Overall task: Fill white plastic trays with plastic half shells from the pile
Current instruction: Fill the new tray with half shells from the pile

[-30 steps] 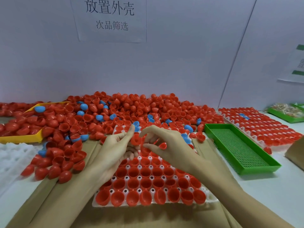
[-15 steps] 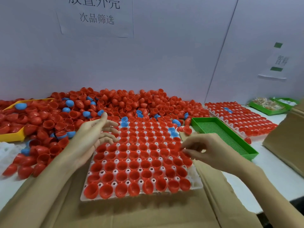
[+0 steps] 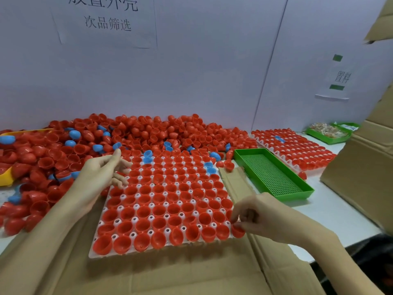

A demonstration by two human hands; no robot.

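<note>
The white tray (image 3: pixel 136 254) lies on flat cardboard in front of me, its pockets holding red half shells and a few blue ones. Behind it and to the left spreads the big pile of red and blue half shells (image 3: pixel 153 135). My left hand (image 3: pixel 102 175) hovers at the tray's far left edge, fingers loosely spread, holding nothing. At the tray's near right corner, my right hand (image 3: pixel 261 216) pinches a red half shell (image 3: pixel 237 230) with curled fingertips.
An empty green mesh tray (image 3: pixel 274 175) sits right of the white tray. Beyond it lies a second filled white tray (image 3: pixel 297 152). A cardboard box (image 3: pixel 361 177) rises at the right, and a yellow tray (image 3: pixel 6 177) shows at the left. Another green tray (image 3: pixel 327 137) stands far right.
My hands parted from the middle of the tray. The left hand went to the tray's left edge, the right slid down the right edge to the near corner. The view shifted right.
</note>
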